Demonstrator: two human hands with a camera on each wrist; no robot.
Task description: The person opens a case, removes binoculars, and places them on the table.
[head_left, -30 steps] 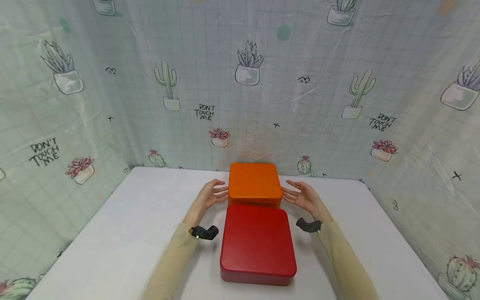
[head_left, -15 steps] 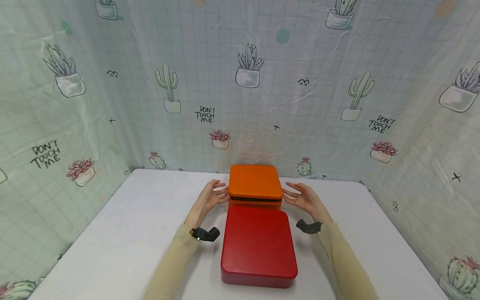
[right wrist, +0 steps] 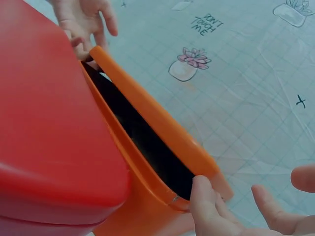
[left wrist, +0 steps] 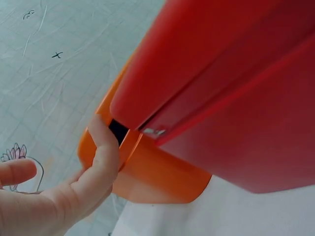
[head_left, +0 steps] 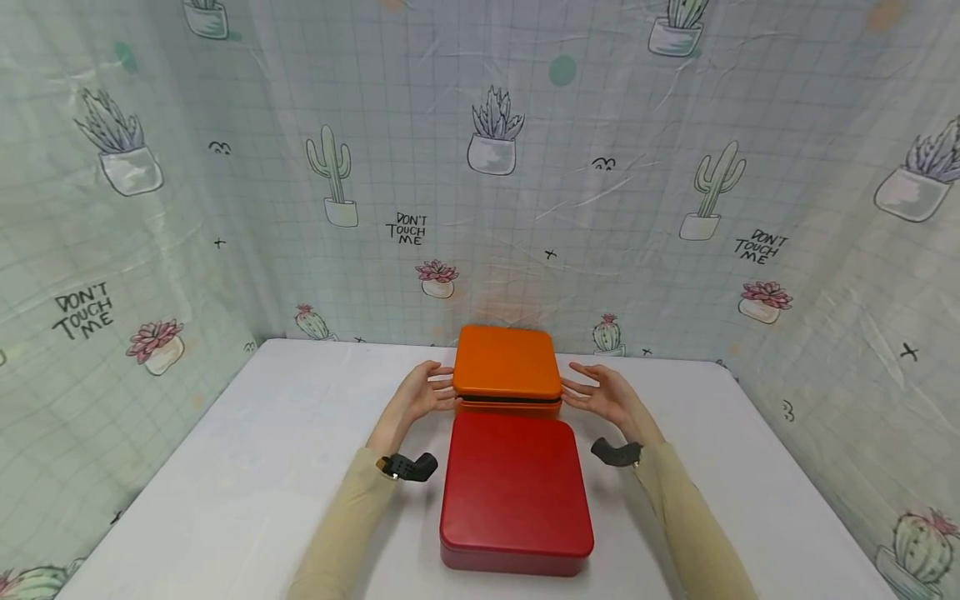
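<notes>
Toward the table's back sits an orange box [head_left: 507,409], its lid [head_left: 507,362] raised along the front edge. A dark gap shows between lid and body, widest in the right wrist view. On the left side, my left hand [head_left: 420,393] has its fingertips at the lid's edge, one finger [left wrist: 105,147] beside the gap. My right hand [head_left: 609,397] mirrors it, a fingertip [right wrist: 201,189] at the lid's front right corner. Both hands keep their fingers loosely extended. A red box [head_left: 516,487], its lid down, lies nearer me and overlaps the orange box's lower front.
The white table [head_left: 285,467] stretches out on both sides of the boxes. Behind it and to the sides hangs a pale sheet [head_left: 360,275] printed with cacti and words, close to the orange box's back. Each wrist wears a black camera mount [head_left: 408,467].
The orange box's lid has lifted at the front, opening a dark gap that was not visible a second ago. Both hands stay at its sides, and the red box has not moved.
</notes>
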